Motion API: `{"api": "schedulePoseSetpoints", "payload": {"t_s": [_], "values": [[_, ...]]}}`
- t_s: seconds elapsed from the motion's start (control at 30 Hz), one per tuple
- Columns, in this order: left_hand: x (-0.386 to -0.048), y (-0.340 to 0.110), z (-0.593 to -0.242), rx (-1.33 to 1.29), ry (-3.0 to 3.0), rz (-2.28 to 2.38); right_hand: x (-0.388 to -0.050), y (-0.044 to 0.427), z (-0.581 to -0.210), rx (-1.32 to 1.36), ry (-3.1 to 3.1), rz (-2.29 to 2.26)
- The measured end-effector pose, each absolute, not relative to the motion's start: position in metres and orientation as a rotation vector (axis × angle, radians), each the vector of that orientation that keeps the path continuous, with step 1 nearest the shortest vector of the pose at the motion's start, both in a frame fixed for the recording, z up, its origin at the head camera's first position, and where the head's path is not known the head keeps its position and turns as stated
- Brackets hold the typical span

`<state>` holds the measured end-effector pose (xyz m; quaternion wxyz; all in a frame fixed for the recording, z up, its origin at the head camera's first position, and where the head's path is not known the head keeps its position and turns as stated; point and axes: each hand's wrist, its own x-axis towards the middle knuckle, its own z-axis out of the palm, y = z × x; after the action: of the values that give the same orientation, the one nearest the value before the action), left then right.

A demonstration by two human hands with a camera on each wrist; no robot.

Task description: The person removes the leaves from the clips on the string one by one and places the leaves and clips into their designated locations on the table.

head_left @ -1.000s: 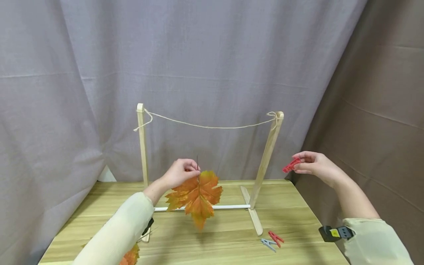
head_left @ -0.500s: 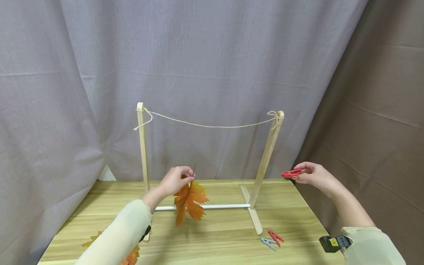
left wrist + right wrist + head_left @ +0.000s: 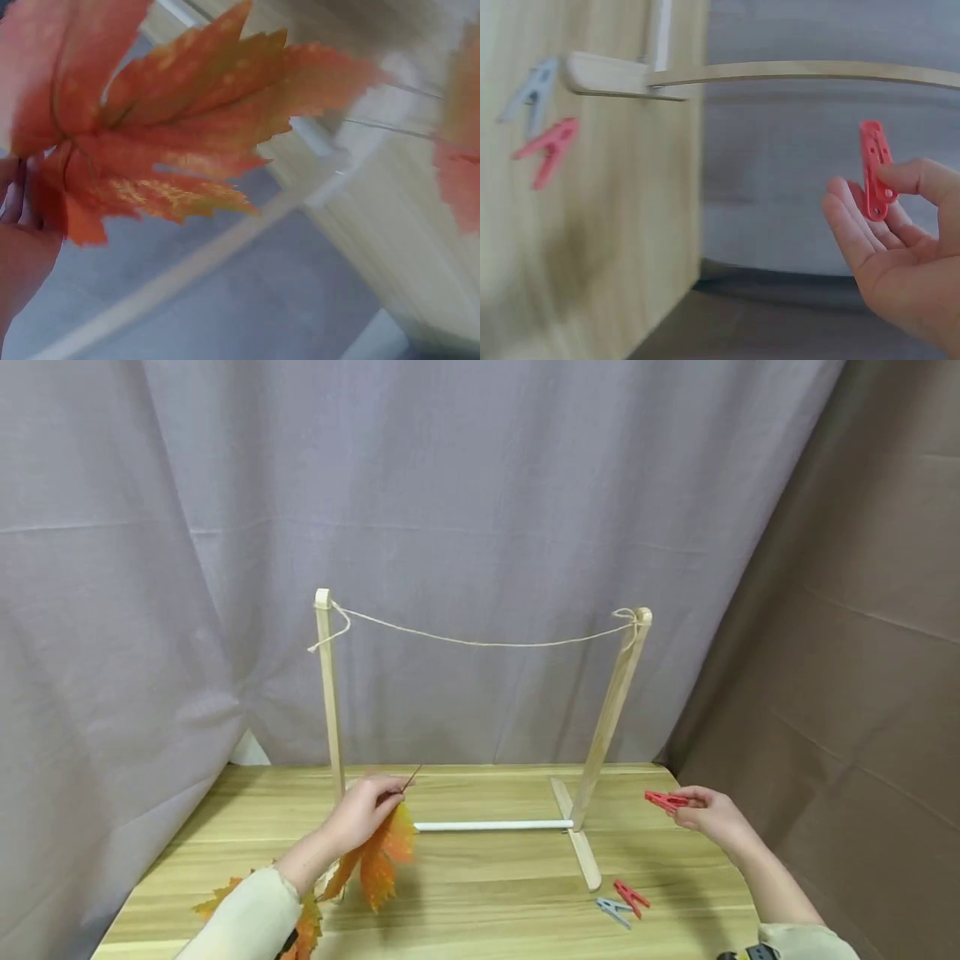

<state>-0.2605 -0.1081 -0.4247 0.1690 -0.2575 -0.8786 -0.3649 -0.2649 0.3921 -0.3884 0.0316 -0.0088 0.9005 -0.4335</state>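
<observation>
My left hand [image 3: 366, 814] pinches the stem of an orange and yellow artificial maple leaf [image 3: 380, 860], which hangs below the fingers in front of the frame's left post. In the left wrist view this leaf [image 3: 172, 112] fills the upper left. Over the table's right side, my right hand [image 3: 716, 817] holds a red clothespin [image 3: 663, 800] between thumb and fingers. The right wrist view shows the clothespin [image 3: 876, 169] under the thumb. Another maple leaf [image 3: 306, 931] lies on the table, partly hidden by the left forearm.
A wooden frame has a left post [image 3: 330, 693], a right post [image 3: 611, 718] and a sagging string [image 3: 480, 644] tied between their tops. A white rod [image 3: 495, 826] joins them low down. A red clothespin [image 3: 632, 897] and a grey clothespin [image 3: 613, 911] lie on the table [image 3: 480, 893].
The left hand has moved down and left with the maple leaf, which has turned more edge-on. The right hand has sunk with its red clothespin. The view has shifted slightly.
</observation>
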Motion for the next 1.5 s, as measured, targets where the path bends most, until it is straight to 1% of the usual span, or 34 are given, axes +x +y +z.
{"api": "schedulePoseSetpoints", "payload": {"t_s": [0.27, 0.57, 0.7, 1.0, 1.3, 1.5], "values": [[-0.247, -0.143, -0.435, -0.624, -2.386, -1.000, -0.264, 0.401, -0.435, 0.159, 2.758, -1.393], [-0.228, -0.184, -0.449, -0.472, -2.321, -0.799, -0.262, 0.409, -0.484, 0.273, 2.952, -1.130], [-0.221, -0.200, -0.464, -0.418, -2.352, -0.722, -0.258, 0.410, -0.500, 0.288, 2.981, -1.075], [-0.216, -0.223, -0.510, -0.225, -2.667, -0.838, -0.252, 0.411, -0.529, 0.381, 2.899, -1.240], [-0.221, -0.230, -0.540, -0.064, -2.759, -1.034, -0.249, 0.415, -0.550, 0.400, 2.916, -1.158], [-0.225, -0.230, -0.555, -0.008, -2.799, -1.116, -0.246, 0.410, -0.555, 0.417, 2.923, -1.141]]}}
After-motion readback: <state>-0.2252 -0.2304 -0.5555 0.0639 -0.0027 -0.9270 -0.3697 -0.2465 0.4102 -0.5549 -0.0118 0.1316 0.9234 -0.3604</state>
